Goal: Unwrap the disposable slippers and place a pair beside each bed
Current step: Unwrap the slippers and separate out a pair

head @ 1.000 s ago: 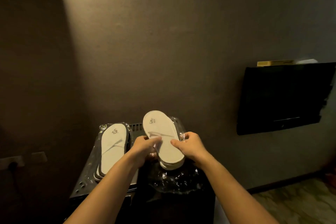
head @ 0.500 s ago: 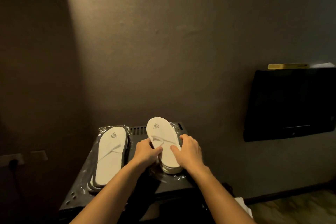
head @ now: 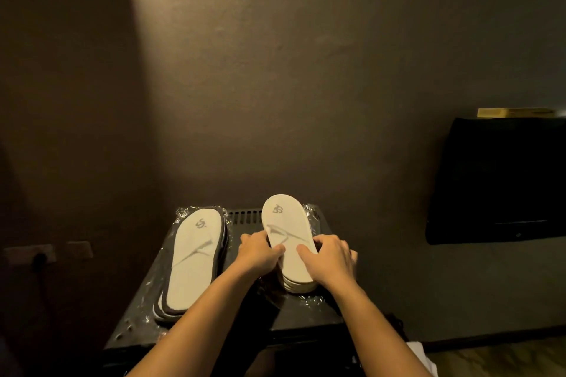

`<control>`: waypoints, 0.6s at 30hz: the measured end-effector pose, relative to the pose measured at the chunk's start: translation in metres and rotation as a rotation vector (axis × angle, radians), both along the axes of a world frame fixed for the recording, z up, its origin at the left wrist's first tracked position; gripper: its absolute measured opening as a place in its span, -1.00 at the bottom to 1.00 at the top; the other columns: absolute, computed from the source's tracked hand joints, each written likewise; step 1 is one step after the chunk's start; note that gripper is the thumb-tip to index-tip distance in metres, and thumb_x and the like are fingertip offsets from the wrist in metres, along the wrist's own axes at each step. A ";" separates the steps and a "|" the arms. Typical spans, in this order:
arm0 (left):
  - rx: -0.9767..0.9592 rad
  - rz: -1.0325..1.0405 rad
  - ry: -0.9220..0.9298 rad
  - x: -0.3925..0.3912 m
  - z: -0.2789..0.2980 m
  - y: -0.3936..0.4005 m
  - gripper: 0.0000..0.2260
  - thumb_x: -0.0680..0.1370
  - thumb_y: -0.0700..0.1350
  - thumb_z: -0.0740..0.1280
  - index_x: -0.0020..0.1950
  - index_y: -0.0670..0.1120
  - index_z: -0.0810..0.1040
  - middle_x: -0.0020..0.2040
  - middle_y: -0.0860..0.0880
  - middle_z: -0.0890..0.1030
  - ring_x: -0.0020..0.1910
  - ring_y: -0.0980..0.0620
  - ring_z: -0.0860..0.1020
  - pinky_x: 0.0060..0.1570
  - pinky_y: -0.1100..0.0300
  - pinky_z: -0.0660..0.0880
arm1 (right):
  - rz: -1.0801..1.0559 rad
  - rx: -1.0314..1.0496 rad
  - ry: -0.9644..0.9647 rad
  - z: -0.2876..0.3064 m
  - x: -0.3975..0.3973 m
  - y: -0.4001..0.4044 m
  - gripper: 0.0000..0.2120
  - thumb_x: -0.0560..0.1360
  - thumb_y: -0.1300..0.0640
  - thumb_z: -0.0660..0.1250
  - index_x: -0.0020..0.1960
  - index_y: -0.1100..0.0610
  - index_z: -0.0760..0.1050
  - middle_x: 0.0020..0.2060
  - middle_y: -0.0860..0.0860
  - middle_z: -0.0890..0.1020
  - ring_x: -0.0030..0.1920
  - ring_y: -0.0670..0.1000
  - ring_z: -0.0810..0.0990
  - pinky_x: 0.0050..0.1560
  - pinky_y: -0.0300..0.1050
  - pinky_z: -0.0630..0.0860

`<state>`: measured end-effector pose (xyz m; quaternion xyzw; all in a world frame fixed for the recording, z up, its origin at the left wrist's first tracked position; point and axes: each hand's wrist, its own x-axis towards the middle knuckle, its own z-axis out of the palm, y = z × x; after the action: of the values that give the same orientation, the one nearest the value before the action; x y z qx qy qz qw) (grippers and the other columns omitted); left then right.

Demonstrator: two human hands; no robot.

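Note:
Two stacks of white disposable slippers lie on a low black cabinet (head: 242, 318). The right pair (head: 288, 229), sole up with a grey logo, sits out of its clear plastic wrap (head: 312, 214), which is spread under it. My left hand (head: 260, 254) grips its left edge and my right hand (head: 330, 257) grips its right edge, thumbs on top. The left pair (head: 194, 260) lies flat inside its clear wrapper, untouched.
A dark wall stands right behind the cabinet. A black wall-mounted TV (head: 502, 180) with a yellow box (head: 517, 112) on top is at the right. Wall sockets (head: 29, 254) with a plugged cable are at the left. Wooden floor (head: 496, 358) shows at the bottom right.
The right pair has come down from a raised, tilted hold onto the cabinet top. Both hands stayed on its sides and lowered with it.

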<state>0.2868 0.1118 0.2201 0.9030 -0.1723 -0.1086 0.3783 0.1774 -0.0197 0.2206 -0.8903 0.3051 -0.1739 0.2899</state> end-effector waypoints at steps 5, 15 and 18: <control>-0.047 0.064 -0.067 -0.026 0.007 0.003 -0.53 0.54 0.06 0.35 0.40 -0.08 0.43 0.33 -0.18 0.49 0.35 -0.21 0.46 0.34 -0.06 0.43 | 0.006 0.019 0.030 0.004 -0.003 0.003 -0.51 0.49 -0.30 0.25 0.28 -0.06 0.58 0.28 -0.02 0.59 0.35 0.08 0.44 0.35 0.06 0.26; -0.314 0.040 -0.347 -0.052 0.076 0.115 -0.68 0.53 -0.09 0.45 0.28 -0.08 0.60 0.09 -0.06 0.68 0.04 0.03 0.65 0.13 0.05 0.59 | 0.037 0.040 -0.440 0.042 -0.031 0.027 -0.71 0.48 -0.01 0.47 0.17 0.04 0.61 0.13 0.02 0.62 0.15 0.03 0.59 0.20 -0.02 0.52; -0.249 0.165 -0.342 -0.044 0.079 0.173 -0.88 0.51 -0.12 0.47 0.04 -0.01 0.67 -0.14 0.02 0.71 -0.17 0.11 0.66 -0.15 0.18 0.53 | 0.273 0.203 -0.494 0.046 -0.031 0.069 -0.94 0.48 0.09 0.49 -0.06 0.04 0.68 -0.18 -0.09 0.71 -0.18 -0.19 0.66 -0.05 -0.10 0.61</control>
<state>0.2433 0.2849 0.2989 0.8657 -0.1716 0.0996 0.4596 0.1465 0.0492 0.2663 -0.8203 0.1185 -0.3136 0.4635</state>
